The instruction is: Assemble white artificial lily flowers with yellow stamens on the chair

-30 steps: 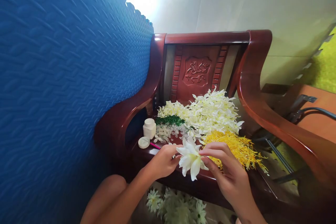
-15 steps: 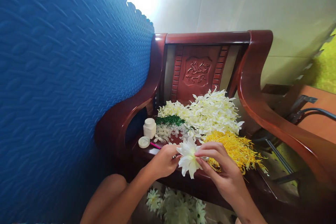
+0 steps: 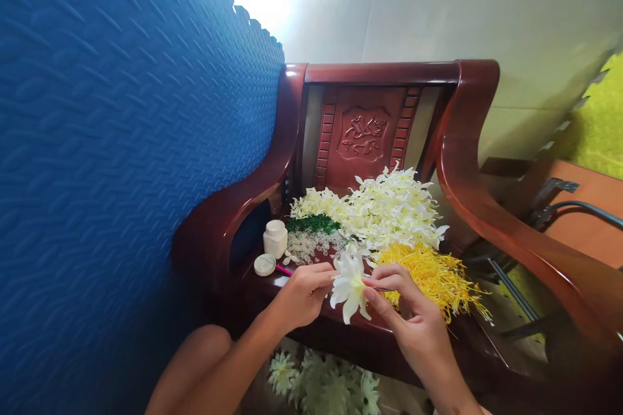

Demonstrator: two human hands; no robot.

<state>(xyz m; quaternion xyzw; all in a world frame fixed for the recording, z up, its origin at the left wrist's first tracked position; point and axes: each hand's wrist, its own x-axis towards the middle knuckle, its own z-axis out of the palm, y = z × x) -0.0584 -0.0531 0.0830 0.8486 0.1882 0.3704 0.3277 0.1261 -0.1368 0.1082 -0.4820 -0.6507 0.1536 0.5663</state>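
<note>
A white flower (image 3: 349, 286) with a pale yellow-green centre is between my hands, over the front edge of the wooden seat. My left hand (image 3: 305, 293) is closed behind the bloom, at its left side; what its fingers pinch is mostly hidden. On the other side, my right hand (image 3: 406, 305) pinches a thin, pointed tool (image 3: 379, 288) at the flower's centre. Behind the hands lie a heap of white petals (image 3: 396, 207), yellow strands (image 3: 428, 275), small clear pieces (image 3: 311, 246) and green pieces (image 3: 316, 224).
A white jar (image 3: 275, 238) stands at the seat's left, with a round lid (image 3: 264, 264) and a pink stick (image 3: 283, 269) before it. More white flowers (image 3: 324, 382) are below the seat. The chair's curved armrests (image 3: 228, 207) rise on both sides, beside a blue mat (image 3: 121, 142).
The flower has turned a little to the side. My right fingers have drawn slightly back from its centre, and the thin tool now shows. The view has shifted slightly.
</note>
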